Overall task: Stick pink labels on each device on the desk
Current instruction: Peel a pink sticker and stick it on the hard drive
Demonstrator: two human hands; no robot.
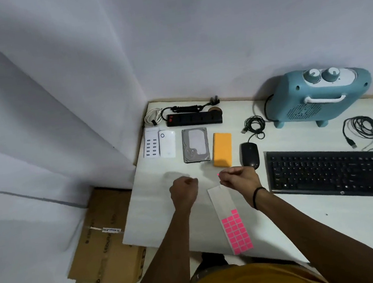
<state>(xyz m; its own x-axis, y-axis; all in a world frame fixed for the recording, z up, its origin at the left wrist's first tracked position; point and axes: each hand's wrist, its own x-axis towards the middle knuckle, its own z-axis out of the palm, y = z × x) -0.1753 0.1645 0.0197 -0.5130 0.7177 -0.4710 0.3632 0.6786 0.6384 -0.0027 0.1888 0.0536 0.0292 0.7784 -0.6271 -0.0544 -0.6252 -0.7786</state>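
Nearest, at the front edge of the white tabletop [289, 234]: a long white backing strip with small square pink labels [237, 232], pink squares left only on its near end, far end already bare. Just beyond the strip's far end: right hand [238, 178] with a black band on the wrist, fingers curled, pinching what looks like one tiny pink label [218, 174] at the fingertips; too small to be fully sure. To its left, apart from it: left hand [184, 189], clenched in a loose fist, nothing seen inside.

Further in, a row of devices: white multi-port USB charger [150, 145] near the left edge, white flat power bank [168, 144] touching it, grey metal hard disk drive [195, 145], orange rectangular box [222, 149], black computer mouse [250, 155], black flat keyboard [338, 174] toward the right edge. No pink mark visible on any of them yet.

At the back edge: black power strip [193, 118] with coiled cord, teal rounded heater with two knobs [318, 96].

Step in hand, probably: one label peeled, not yet stuck. Next move calls for bringing the right hand to the closest device, likely the orange box or the mouse, laying the label flat and pressing it down, sticky side kept off the fingers.
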